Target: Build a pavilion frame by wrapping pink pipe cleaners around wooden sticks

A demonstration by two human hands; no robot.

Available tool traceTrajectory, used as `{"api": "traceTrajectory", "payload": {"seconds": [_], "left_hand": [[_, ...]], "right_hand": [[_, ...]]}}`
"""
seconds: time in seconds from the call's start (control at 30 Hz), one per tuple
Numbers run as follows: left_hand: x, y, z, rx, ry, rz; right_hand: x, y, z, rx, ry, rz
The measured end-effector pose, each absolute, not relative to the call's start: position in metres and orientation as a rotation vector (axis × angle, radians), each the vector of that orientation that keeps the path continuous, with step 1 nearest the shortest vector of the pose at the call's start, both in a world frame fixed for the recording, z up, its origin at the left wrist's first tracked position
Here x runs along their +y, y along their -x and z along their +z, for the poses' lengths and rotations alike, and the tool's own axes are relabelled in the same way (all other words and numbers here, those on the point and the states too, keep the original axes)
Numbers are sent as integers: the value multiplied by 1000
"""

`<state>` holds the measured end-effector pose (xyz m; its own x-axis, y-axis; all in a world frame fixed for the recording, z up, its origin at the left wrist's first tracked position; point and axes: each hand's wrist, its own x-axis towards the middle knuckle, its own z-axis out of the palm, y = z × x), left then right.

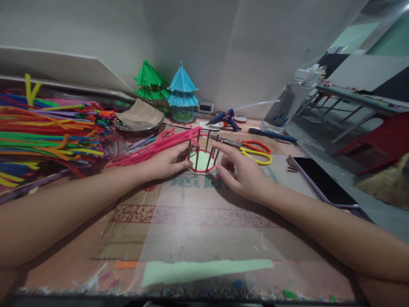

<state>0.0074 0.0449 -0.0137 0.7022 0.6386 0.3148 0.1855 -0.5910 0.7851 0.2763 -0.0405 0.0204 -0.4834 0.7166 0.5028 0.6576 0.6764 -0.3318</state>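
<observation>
A small round base (202, 161), pale green with a red rim, lies on the table with several thin brown sticks (197, 158) standing up from it. My left hand (177, 162) closes on its left side, thumb at the rim and fingers by the left stick. On the other side is my right hand (243, 171), index finger reaching to the right-hand sticks and thumb at the rim, the other fingers curled. Just behind the left hand lies a bundle of pink pipe cleaners (159, 147). Scissors (252, 149) with red and yellow handles are beyond the right hand.
Many coloured pipe cleaners (47, 136) are heaped at left, near a metal bowl (140, 123) with brown paper. Green (148, 81) and blue (182, 91) pavilion models stand behind. A glue gun (226, 119), a phone (326, 181) and a pale green strip (204, 270) lie around.
</observation>
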Motion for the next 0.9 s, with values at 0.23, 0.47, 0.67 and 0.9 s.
{"api": "traceTrajectory", "payload": {"seconds": [0.23, 0.47, 0.67, 0.9], "left_hand": [[43, -9, -9, 647, -2206, 799], [40, -10, -4, 683, -2232, 779], [41, -11, -6, 656, -2241, 810], [48, -7, -18, 629, -2177, 839]], "right_hand": [[-40, -269, 20, -2297, 1017, 229], [-40, -269, 20, -2311, 1059, 277], [-38, -270, 15, -2304, 1011, 256], [-43, -273, 16, -2236, 889, 235]]}}
